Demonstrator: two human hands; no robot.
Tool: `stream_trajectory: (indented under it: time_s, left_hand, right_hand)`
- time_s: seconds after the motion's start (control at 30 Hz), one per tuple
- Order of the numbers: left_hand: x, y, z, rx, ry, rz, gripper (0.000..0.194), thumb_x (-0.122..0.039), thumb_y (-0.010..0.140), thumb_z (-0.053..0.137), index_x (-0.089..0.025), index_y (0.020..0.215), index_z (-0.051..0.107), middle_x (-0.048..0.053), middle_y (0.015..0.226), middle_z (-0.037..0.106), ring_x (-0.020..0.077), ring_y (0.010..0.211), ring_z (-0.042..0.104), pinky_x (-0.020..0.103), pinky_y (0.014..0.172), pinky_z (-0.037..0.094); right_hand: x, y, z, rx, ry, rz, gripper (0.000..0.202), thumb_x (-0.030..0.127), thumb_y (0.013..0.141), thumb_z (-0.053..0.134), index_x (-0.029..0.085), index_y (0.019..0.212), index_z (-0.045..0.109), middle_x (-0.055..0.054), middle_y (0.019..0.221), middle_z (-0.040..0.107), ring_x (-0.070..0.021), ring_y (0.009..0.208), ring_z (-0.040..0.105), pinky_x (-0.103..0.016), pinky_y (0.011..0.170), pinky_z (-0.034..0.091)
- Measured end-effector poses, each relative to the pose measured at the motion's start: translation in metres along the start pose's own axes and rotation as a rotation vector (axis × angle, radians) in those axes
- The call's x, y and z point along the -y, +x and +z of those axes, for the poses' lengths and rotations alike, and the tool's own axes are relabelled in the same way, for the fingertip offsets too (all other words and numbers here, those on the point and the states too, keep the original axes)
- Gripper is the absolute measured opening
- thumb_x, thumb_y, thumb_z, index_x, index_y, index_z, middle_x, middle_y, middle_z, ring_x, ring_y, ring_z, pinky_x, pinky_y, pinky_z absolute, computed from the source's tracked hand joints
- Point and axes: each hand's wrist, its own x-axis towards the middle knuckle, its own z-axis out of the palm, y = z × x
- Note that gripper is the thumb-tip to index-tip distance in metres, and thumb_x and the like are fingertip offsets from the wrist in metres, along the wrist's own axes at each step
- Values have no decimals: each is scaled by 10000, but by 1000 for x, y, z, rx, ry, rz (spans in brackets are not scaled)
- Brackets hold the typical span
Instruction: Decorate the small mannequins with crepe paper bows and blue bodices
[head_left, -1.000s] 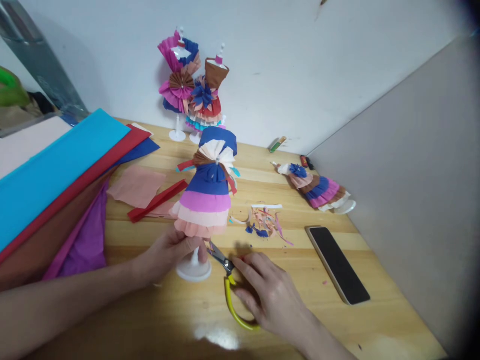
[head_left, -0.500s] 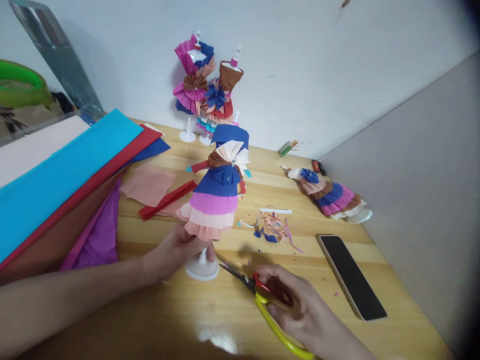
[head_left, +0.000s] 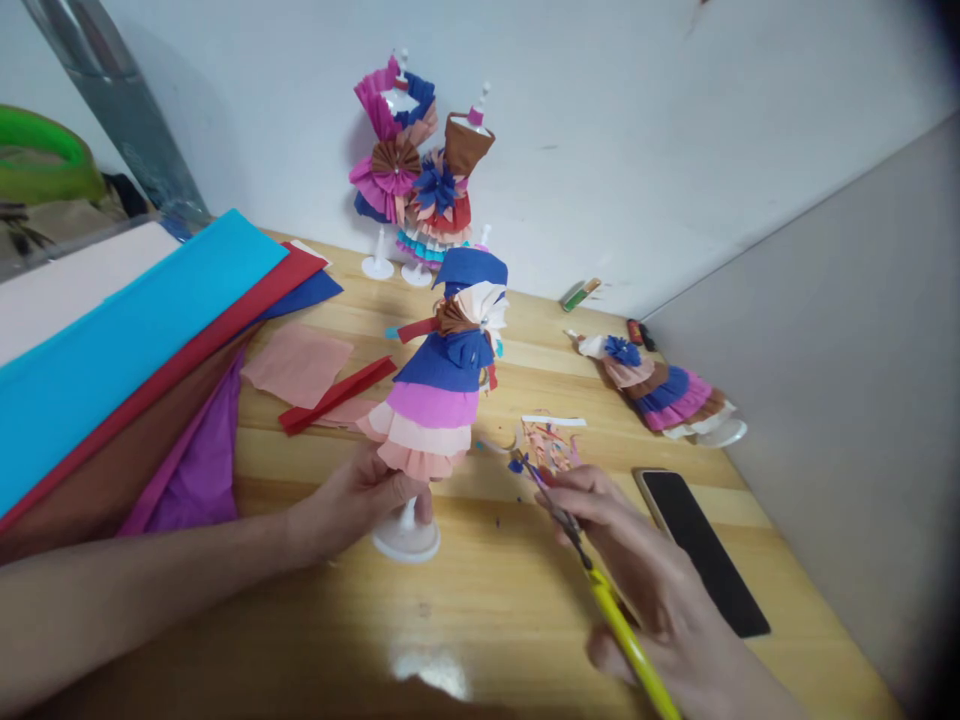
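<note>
My left hand (head_left: 375,500) is closed round the lower stem of a small dress form (head_left: 442,400), just above its round white base. The form stands upright, tilted a little to the right, in a layered paper dress of blue, purple and pink with a white and brown fan bow. My right hand (head_left: 645,580) holds scissors (head_left: 615,620) with yellow and red handles; the blades point up and left, over the edge of a pile of paper scraps (head_left: 551,445).
Folded crepe paper (head_left: 135,300) lies at the left, with pink pieces (head_left: 300,362) beside it. Two dressed forms (head_left: 420,180) stand by the wall. Another dressed form (head_left: 664,390) lies at the right, above a phone (head_left: 701,550).
My right hand has moved up and right with the scissors, which have turned to point toward the scraps. The dress form in my left hand leans slightly more to the right.
</note>
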Motion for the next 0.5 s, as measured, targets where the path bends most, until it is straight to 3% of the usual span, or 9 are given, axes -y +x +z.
stream_trajectory:
  time_s: [0.1, 0.2, 0.33, 0.5]
  left_hand:
    - [-1, -1, 0, -4, 11, 13, 500, -601, 821, 561, -127, 676, 629, 13, 611, 553, 88, 535, 405, 218, 513, 311]
    - [0, -1, 0, -1, 3, 18, 495, -598, 839, 546, -131, 702, 634, 26, 645, 590, 98, 555, 440, 217, 511, 326]
    - [3, -1, -1, 12, 15, 35, 565, -651, 838, 525, -116, 703, 647, 44, 653, 594, 110, 578, 467, 224, 537, 350]
    - [3, -2, -2, 15, 11, 27, 580, -663, 836, 519, -113, 708, 650, 39, 649, 579, 105, 566, 447, 225, 536, 344]
  right_hand:
    - [1, 20, 11, -204, -238, -172, 403, 309, 827, 690, 236, 1217, 619, -85, 953, 543, -218, 849, 583, -331, 660, 527]
    - [-2, 36, 20, -245, -400, -309, 506, 138, 791, 664, 233, 1284, 602, -77, 941, 526, -203, 827, 569, -313, 624, 503]
    - [-6, 48, 25, -258, -543, -369, 489, 125, 825, 622, 191, 1309, 598, -96, 943, 531, -202, 805, 562, -323, 618, 508]
    - [-10, 43, 27, -328, -659, -353, 486, 145, 834, 630, 203, 1317, 604, -94, 924, 561, -195, 767, 582, -315, 611, 522]
